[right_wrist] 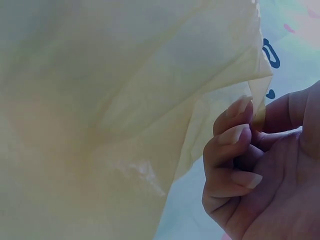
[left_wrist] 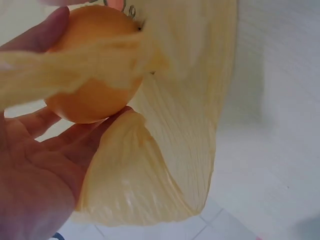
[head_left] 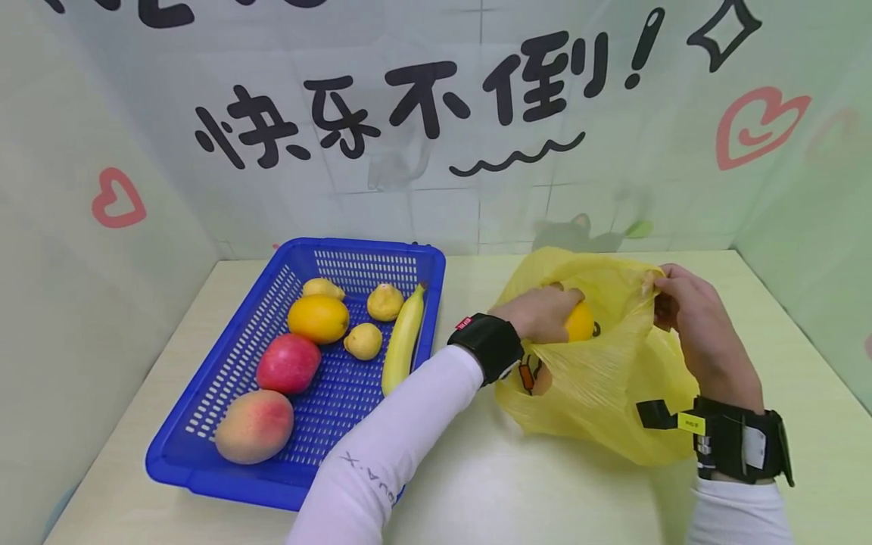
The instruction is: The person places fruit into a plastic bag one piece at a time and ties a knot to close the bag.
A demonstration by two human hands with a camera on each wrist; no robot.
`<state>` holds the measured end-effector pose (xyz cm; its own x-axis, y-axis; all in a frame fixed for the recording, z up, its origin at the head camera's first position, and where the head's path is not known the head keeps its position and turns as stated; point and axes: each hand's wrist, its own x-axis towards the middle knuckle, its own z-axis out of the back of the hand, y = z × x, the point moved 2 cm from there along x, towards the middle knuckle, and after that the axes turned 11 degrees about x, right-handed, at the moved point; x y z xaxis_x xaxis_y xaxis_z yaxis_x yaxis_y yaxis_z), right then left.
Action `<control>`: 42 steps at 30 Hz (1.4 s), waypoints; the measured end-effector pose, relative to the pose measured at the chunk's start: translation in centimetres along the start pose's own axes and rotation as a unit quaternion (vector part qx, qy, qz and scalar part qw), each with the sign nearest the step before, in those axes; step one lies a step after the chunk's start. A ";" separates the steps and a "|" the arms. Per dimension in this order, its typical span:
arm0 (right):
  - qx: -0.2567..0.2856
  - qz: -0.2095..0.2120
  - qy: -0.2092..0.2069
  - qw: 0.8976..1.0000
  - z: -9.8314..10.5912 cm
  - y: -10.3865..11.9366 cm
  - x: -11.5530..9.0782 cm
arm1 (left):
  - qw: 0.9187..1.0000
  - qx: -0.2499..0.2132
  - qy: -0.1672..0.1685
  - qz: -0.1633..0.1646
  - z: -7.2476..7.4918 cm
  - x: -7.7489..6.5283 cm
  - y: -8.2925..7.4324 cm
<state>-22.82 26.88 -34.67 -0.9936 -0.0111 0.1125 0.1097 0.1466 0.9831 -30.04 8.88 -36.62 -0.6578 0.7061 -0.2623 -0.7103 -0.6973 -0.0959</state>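
Observation:
My left hand (head_left: 543, 313) reaches into the mouth of a yellow plastic bag (head_left: 593, 393) and grips an orange (head_left: 580, 322). In the left wrist view, thumb and fingers lie around the orange (left_wrist: 95, 25), and a strip of bag film crosses in front of it. My right hand (head_left: 702, 325) pinches the bag's upper right rim and holds it up. The right wrist view shows the film (right_wrist: 257, 95) between thumb and fingertips, with the other fingers curled. Most of the bag's inside is hidden.
Left of the bag, a blue plastic basket (head_left: 204, 484) holds a peach (head_left: 254, 427), a red fruit (head_left: 289, 363), an orange-yellow oval fruit (head_left: 318, 319), a banana (head_left: 404, 339) and 3 small yellow fruits (head_left: 363, 341). A printed wall covering (head_left: 436, 216) stands behind the pale table (head_left: 518, 492).

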 end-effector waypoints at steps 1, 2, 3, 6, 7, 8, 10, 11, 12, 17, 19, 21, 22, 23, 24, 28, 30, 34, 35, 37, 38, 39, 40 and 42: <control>0.001 -0.001 -0.001 1.000 0.0 0.0 0.0 | 1.000 0.004 -0.001 -0.008 -0.1 0.0 0.0; 0.002 -0.002 -0.004 1.000 0.0 0.0 -0.1 | 1.000 0.004 0.000 -0.013 -0.3 0.1 0.0; 0.003 -0.002 -0.006 1.000 0.0 0.0 -0.1 | 1.000 0.002 0.001 -0.019 -0.4 0.1 0.1; 0.005 -0.003 -0.012 1.000 0.0 0.0 -0.1 | 0.999 -0.007 0.001 -0.037 -0.7 0.1 0.3; 0.007 -0.003 -0.014 1.000 0.0 -0.1 -0.1 | 0.999 -0.009 0.005 -0.040 -0.7 0.2 0.4; 0.008 -0.003 -0.014 1.000 0.0 -0.1 -0.1 | 0.999 -0.009 0.009 -0.044 -0.8 0.2 0.4; 0.011 -0.004 -0.015 1.000 0.1 -0.1 -0.1 | 0.999 -0.002 0.016 -0.047 -0.8 0.1 0.4; 0.011 -0.004 -0.016 1.000 0.1 -0.1 -0.1 | 0.999 0.005 0.021 -0.045 -0.7 0.0 0.3; 0.010 -0.005 -0.017 1.000 0.1 -0.1 -0.1 | 0.999 0.012 0.029 -0.040 -0.7 -0.1 0.2; 0.004 -0.009 -0.020 1.000 0.1 0.0 -0.1 | 0.998 0.020 0.050 -0.026 -0.3 -0.9 -0.2; 0.003 -0.010 -0.020 1.000 0.2 -0.1 -0.2 | 0.998 0.019 0.047 -0.033 -0.2 -1.0 -0.2; 0.001 -0.008 -0.020 1.000 0.2 0.0 -0.2 | 0.998 0.022 0.037 -0.048 -0.2 -1.0 -0.2; 0.003 -0.007 -0.019 1.000 0.2 0.0 -0.2 | 0.998 0.023 0.034 -0.053 -0.1 -1.1 -0.2; 0.003 -0.007 -0.019 1.000 0.2 0.0 -0.3 | 0.997 0.025 0.032 -0.059 -0.1 -1.0 -0.1; 0.004 -0.006 -0.018 1.000 0.2 0.0 -0.3 | 0.997 0.027 0.032 -0.064 -0.1 -1.0 -0.1; 0.005 -0.005 -0.020 1.000 0.2 0.0 -0.3 | 0.995 0.042 0.015 -0.091 0.3 -0.9 -0.2; 0.002 -0.004 -0.024 1.000 0.3 0.1 -0.3 | 0.993 0.055 0.006 -0.105 0.6 -1.0 -0.4; 0.004 -0.003 -0.028 1.000 0.4 0.1 -0.2 | 0.992 0.061 0.001 -0.114 1.4 -1.2 -0.6; 0.006 -0.002 -0.028 1.000 0.4 0.1 -0.2 | 0.992 0.058 0.003 -0.114 1.7 -1.4 -0.6; 0.008 -0.002 -0.027 1.000 0.5 0.0 -0.2 | 0.993 0.042 0.007 -0.111 2.3 -1.7 -0.6; 0.009 -0.002 -0.027 1.000 0.5 0.0 -0.2 | 0.993 0.032 0.008 -0.111 2.6 -1.9 -0.5; 0.008 -0.002 -0.026 1.000 0.5 0.0 -0.2 | 0.994 0.025 0.007 -0.111 3.0 -2.2 -0.4; 0.007 -0.001 -0.026 1.000 0.5 0.0 -0.3 | 0.994 0.009 0.004 -0.112 3.4 -2.4 -0.2; 0.008 0.001 -0.025 1.000 0.5 0.0 -0.3 | 0.993 -0.029 -0.003 -0.117 4.0 -2.9 0.2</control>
<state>-22.57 27.38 -34.78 -0.9936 0.0382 0.1062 0.1110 0.1622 0.9805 -29.34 7.19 -32.00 -0.4786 0.8499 -0.2204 -0.8283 -0.5203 -0.2079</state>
